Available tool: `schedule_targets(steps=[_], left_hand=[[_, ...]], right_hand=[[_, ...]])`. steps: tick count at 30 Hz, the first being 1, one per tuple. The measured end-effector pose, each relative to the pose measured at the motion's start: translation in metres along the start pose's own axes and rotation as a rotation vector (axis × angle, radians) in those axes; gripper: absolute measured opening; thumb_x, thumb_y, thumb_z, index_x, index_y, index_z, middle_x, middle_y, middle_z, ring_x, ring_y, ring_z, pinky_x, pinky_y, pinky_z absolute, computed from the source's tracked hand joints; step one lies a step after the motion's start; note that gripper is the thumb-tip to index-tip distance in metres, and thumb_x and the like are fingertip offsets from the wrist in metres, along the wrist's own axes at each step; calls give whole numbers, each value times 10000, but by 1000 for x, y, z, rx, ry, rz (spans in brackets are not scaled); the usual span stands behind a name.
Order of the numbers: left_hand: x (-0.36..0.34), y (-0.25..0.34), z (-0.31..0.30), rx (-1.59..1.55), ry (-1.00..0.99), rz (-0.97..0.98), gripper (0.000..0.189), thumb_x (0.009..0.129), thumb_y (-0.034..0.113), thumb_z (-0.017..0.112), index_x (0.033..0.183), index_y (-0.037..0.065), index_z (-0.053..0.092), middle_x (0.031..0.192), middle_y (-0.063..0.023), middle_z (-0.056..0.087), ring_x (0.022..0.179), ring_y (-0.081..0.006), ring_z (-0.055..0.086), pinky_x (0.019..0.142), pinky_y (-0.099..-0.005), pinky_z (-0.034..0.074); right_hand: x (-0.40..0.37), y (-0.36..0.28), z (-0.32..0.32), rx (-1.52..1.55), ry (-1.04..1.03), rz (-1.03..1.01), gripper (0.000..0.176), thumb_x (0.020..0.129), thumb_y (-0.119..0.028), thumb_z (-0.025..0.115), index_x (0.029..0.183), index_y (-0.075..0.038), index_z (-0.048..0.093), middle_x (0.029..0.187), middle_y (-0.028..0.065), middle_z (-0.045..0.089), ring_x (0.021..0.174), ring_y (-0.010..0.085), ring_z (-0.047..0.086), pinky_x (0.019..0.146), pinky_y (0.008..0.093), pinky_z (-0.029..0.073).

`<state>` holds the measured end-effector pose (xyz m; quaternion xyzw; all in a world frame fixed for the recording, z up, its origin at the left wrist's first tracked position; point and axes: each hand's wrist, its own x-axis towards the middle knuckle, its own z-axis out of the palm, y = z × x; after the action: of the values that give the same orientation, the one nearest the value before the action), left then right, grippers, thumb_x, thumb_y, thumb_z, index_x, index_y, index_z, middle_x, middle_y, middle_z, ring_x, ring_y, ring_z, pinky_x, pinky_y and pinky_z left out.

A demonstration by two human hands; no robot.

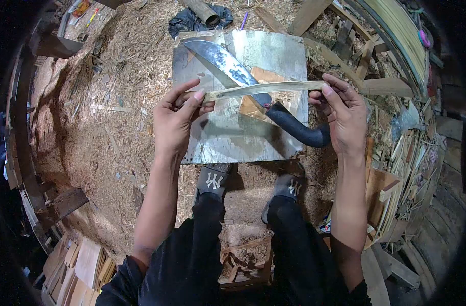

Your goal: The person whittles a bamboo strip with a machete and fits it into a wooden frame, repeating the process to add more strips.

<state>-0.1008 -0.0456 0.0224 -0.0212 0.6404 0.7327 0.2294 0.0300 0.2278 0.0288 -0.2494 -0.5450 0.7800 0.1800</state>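
A thin, pale wooden strip (266,88) is stretched between my two hands, above a worn board (212,143). My left hand (179,115) pinches its left end between thumb and fingers. At the right end, my right hand (345,109) holds it the same way. Beneath the strip, a large knife (221,61) lies on the board, its broad blade toward the upper left. Its curved black handle (296,126) points to the lower right, close to my right hand. A flat brown piece (271,75) lies under the knife.
Wood shavings (115,102) cover the ground. Behind the board are a black plastic bag (184,21) and a round wooden piece (202,13). Cut wood pieces (87,265) are stacked at lower left. Thin strips (408,176) pile up at right. My sandalled feet (211,181) are below the board.
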Motion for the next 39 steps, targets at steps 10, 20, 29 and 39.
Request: schedule_targets(steps=[10, 20, 29, 39], left_hand=[[-6, 6, 3, 198, -96, -111, 237, 905, 87, 680, 1077, -74, 657, 881, -124, 690, 753, -171, 688, 685, -295, 574], [-7, 18, -18, 229, 56, 196, 282, 912, 77, 676, 1154, -61, 631, 934, -82, 663, 734, -100, 597, 648, -214, 479], [-19, 43, -26, 33, 147, 476, 242, 927, 41, 643, 1142, -70, 627, 887, -141, 687, 693, -130, 613, 599, -243, 488], [-32, 53, 12, 364, 194, 685, 197, 914, -3, 636, 1097, -73, 654, 853, -163, 696, 669, -142, 648, 562, -250, 526]], right_hand=[[-1, -2, 4, -38, 9, 4, 268, 938, -21, 597, 1188, 74, 581, 943, 142, 668, 820, 191, 682, 768, 325, 609], [-42, -3, 34, -1218, -115, -113, 392, 878, -371, 700, 927, -9, 557, 827, 131, 673, 720, 286, 674, 657, 390, 510], [-54, -1, 30, -1234, -140, -99, 251, 872, -257, 650, 932, -22, 585, 747, 192, 663, 697, 395, 663, 673, 479, 507], [-111, 38, -16, -458, 73, 89, 340, 982, -297, 568, 1080, 26, 611, 851, 62, 621, 777, 119, 547, 710, 294, 459]])
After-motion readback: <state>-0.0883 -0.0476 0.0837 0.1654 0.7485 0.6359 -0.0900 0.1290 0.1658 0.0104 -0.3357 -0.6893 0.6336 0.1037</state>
